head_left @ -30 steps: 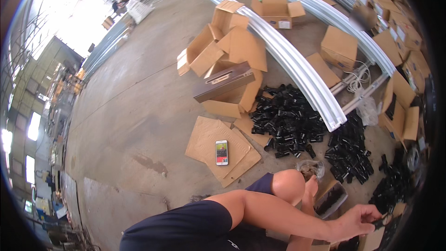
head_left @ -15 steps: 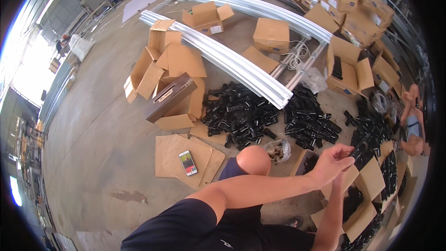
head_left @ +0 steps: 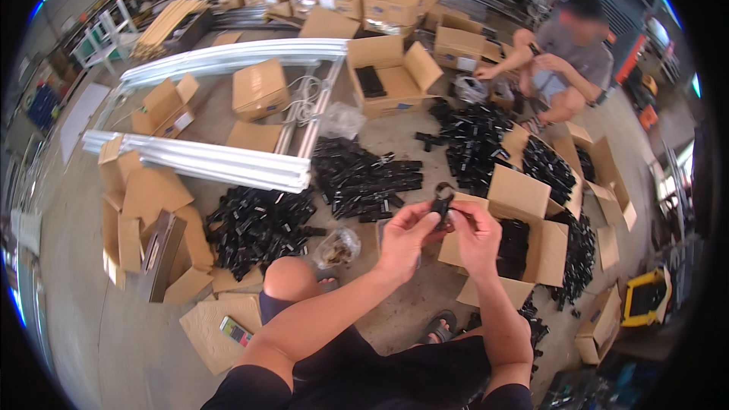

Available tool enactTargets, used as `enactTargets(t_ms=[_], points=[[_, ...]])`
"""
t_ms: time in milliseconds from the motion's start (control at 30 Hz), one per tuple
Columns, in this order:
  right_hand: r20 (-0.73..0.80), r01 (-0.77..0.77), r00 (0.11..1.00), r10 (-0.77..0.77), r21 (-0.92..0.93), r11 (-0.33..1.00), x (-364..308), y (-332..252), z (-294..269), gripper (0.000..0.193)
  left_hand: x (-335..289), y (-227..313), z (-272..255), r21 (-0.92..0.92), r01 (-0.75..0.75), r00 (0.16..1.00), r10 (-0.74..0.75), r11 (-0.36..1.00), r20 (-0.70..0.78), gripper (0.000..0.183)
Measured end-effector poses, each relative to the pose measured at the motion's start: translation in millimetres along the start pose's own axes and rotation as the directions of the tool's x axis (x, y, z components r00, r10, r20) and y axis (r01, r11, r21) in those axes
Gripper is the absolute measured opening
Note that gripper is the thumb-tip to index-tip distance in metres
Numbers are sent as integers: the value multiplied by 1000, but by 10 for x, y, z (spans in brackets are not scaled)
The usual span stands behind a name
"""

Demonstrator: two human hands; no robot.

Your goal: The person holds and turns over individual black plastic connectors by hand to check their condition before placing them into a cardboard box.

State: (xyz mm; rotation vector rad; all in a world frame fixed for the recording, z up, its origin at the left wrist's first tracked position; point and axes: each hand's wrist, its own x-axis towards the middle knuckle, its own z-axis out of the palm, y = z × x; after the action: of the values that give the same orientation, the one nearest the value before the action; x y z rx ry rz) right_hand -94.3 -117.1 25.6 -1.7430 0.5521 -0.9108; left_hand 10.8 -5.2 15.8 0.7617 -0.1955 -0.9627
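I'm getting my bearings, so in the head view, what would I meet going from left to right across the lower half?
Long dark brown box, smartphone, clear plastic bag, left hand, black part held in both hands, right hand, yellow-and-black item.

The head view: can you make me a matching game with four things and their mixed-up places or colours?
Things:
1. phone
2. small black part
3. looped cable
4. long rails

Clues:
A. silver, lying beyond the piles
B. between the left hand and right hand
C. lying on flat cardboard
D. white, in loose coils

Right pairs: 1-C, 2-B, 3-D, 4-A
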Motion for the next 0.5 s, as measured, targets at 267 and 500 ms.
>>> enactTargets(t_ms=[267, 500], points=[[-48, 46, 998, -47, -19, 999, -36, -193, -122, 14, 62, -122, -2, -71, 56, 995, -50, 996, 88, 23], [-62, 60, 996, -57, 63, 996, -20, -206, -109, 13, 22, -76, 7, -81, 60, 993, -51, 995, 106, 24]])
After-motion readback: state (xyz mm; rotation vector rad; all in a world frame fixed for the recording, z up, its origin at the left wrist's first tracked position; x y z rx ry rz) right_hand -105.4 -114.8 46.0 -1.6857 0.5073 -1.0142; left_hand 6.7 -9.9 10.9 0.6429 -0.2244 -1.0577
